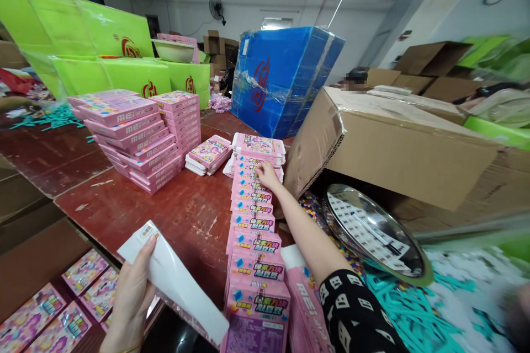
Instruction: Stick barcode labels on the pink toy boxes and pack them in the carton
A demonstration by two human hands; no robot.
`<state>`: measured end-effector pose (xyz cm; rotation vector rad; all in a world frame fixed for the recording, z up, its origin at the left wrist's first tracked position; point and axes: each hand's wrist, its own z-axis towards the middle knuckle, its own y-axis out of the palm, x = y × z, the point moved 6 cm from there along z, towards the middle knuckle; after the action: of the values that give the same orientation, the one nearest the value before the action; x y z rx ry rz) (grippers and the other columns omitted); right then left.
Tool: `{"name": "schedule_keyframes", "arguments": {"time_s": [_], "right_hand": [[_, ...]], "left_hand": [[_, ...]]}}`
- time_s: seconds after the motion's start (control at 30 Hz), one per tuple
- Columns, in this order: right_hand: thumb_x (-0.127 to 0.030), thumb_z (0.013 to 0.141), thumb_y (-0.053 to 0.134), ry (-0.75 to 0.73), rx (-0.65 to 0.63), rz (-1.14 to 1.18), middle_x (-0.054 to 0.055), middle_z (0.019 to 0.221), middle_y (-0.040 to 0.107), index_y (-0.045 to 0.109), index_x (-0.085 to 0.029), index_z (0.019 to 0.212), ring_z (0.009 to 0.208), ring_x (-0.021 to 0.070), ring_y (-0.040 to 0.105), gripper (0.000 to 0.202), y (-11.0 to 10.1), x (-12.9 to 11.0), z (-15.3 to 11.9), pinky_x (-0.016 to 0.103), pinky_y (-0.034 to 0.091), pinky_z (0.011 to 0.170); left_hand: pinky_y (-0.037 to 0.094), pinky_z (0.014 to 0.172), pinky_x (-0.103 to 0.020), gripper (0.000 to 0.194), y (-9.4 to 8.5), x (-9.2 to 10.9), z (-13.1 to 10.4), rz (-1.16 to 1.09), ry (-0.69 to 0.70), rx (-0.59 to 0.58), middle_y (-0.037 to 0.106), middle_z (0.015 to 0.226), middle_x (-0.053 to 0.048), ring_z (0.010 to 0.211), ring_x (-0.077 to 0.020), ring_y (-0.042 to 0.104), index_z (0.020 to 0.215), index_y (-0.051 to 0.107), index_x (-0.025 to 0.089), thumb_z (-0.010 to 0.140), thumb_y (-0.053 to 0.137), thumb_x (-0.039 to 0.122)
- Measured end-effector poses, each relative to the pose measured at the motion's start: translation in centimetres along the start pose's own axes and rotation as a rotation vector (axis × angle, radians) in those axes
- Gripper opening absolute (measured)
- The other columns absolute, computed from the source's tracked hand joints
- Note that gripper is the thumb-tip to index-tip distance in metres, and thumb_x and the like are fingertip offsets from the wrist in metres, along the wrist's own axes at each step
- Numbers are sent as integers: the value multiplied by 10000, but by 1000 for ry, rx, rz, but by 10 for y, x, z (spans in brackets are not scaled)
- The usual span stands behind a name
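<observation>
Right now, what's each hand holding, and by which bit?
The left hand holds a white carton near its upper end. Whether the right hand grips pink cartons is unclear.

Black sleeve (358,314) with white blocky print (342,301) on right arm (312,234); left hand (131,289) with thin gold-toned wristband (131,348)

Overlapping pink cartons (253,224) read "方块"; stacked boxes (136,140), "MEI".
</observation>
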<state>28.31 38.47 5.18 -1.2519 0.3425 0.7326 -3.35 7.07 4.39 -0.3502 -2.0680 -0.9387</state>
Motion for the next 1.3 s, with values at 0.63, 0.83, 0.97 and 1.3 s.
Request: {"name": "schedule_keyframes", "arguments": {"time_s": [0.63, 0.83, 0.97, 1.3], "right_hand": [[-16, 716, 651, 129, -16, 37, -8, 757, 626, 566, -169, 1217, 678, 152, 585, 531, -19, -18, 10, 269, 466, 674], [-243, 892, 532, -50, 26, 273, 74, 906, 680, 645, -148, 1056, 783, 178, 627, 221, -10, -143, -63, 303, 500, 715], [-409, 813, 680, -256, -424, 633, 32, 820, 702, 679, -180, 862, 739, 163, 637, 234, 20, -249, -149, 271, 492, 662], [-229, 876, 618, -532, -296, 610, 58, 888, 704, 699, -193, 986, 807, 190, 649, 142, 19, -311, -170, 311, 502, 729]], "left_hand": [[619, 792, -283, 211, 1, 0, 0, -30, -31, 2, 777, 871, -50, 739, -192, 753, 992, 725, 138, 864, 593, 35], [614, 774, -300, 318, 14, 2, -14, -85, 61, -42, 773, 951, -82, 790, -226, 746, 999, 729, 132, 694, 821, 143], [593, 704, -245, 437, 22, 10, -25, -125, 193, -79, 767, 917, -70, 750, -187, 726, 931, 730, 118, 583, 912, 310], [559, 634, -213, 449, 15, 50, -30, -167, 350, -64, 742, 822, -57, 680, -146, 692, 868, 721, 107, 583, 907, 399]]}}
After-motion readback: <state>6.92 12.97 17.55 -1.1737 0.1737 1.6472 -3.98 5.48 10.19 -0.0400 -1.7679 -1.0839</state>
